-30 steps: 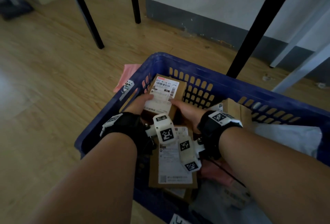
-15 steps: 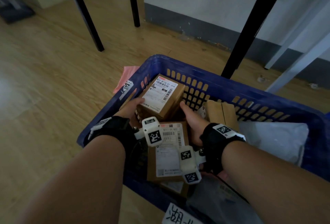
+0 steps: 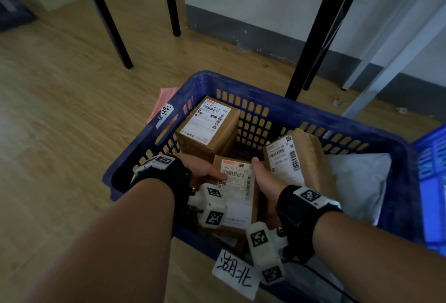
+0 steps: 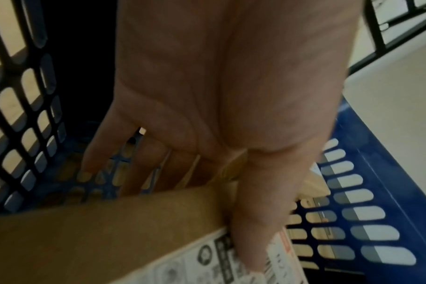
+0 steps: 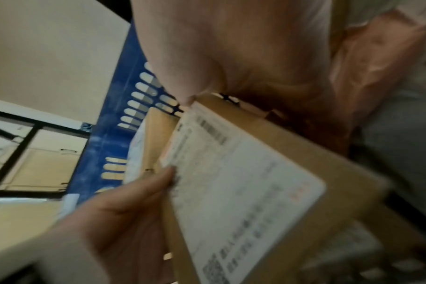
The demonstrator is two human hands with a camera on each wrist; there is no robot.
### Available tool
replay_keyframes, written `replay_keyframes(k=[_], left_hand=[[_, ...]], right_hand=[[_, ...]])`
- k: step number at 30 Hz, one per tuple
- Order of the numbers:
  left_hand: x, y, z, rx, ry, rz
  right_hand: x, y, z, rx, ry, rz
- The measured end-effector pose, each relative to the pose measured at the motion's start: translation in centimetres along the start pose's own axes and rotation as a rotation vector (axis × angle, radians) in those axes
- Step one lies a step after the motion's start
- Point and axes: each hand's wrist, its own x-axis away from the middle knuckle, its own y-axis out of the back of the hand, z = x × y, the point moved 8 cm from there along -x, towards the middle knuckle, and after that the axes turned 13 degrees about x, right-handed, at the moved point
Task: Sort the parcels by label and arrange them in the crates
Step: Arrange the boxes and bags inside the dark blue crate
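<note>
A flat brown box (image 3: 237, 196) with a white shipping label lies in the middle of the blue crate (image 3: 243, 90). My left hand (image 3: 205, 170) grips its left edge, thumb on the label and fingers under the box. My right hand (image 3: 264, 177) holds the right edge, thumb up at the top corner and fingers hidden below. The left wrist view shows the thumb on this flat box (image 4: 110, 230); the right wrist view shows its label (image 5: 243, 192). A taller labelled box (image 3: 210, 126) stands free in the crate's far-left corner.
Another labelled box (image 3: 296, 158) leans at the right, beside a white poly bag (image 3: 357, 182). A handwritten paper tag (image 3: 235, 273) hangs on the crate's near rim. A pink parcel (image 3: 164, 97) lies outside, a second blue crate (image 3: 434, 182) stands at right, and black table legs (image 3: 321, 27) rise behind.
Both hands let go of the taller box, which now stands in the far-left corner. They drew back towards me and took hold of the flat box in the middle.
</note>
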Motion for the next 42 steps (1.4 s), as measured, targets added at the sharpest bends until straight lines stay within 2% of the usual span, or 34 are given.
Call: replay_keyframes(k=[3, 6, 10, 14, 23, 27, 30, 32, 35, 38, 42], left_hand=[[-0.1, -0.4, -0.1, -0.052, -0.01, -0.026], [-0.3, -0.7, 0.3, -0.012, -0.027, -0.03], [-0.7, -0.7, 0.4, 0.066, -0.044, -0.015], [-0.3, 0.8, 0.0, 0.07, -0.059, -0.013], [1.3, 4.9, -1.4, 0.059, -0.107, -0.156], [2.1, 6.6, -2.0, -0.027, -0.095, -0.234], [2.1, 8.7, -1.8, -0.184, -0.101, -0.391], [2.5, 9.7, -2.5, -0.399, -0.123, -0.516], [3.5, 9.9, -4.2, -0.683, -0.152, -0.612], [4.0, 9.5, -5.8, -0.886, -0.198, -0.673], [5.1, 9.5, -7.3, -0.917, -0.199, -0.73]], right_hand=[[-1.8, -0.3, -1.7, -0.104, 0.021, 0.059], [1.5, -0.9, -0.3, -0.151, 0.037, 0.133], [2.8, -2.6, -1.0, -0.197, -0.024, 0.328], [4.5, -3.9, -0.4, -0.199, -0.023, 0.434], [6.3, -7.6, 3.2, -0.325, -0.033, 0.555], [6.1, -9.2, 4.7, -0.38, -0.014, 0.596], [5.4, -9.4, 4.6, -0.34, -0.036, 0.607], [4.7, -9.2, 4.4, -0.323, -0.025, 0.608], [3.6, -8.7, 3.8, -0.224, -0.014, 0.593], [2.3, -6.4, 4.0, -0.08, 0.029, 0.491], [1.5, -1.1, 4.8, 0.015, 0.089, 0.292]])
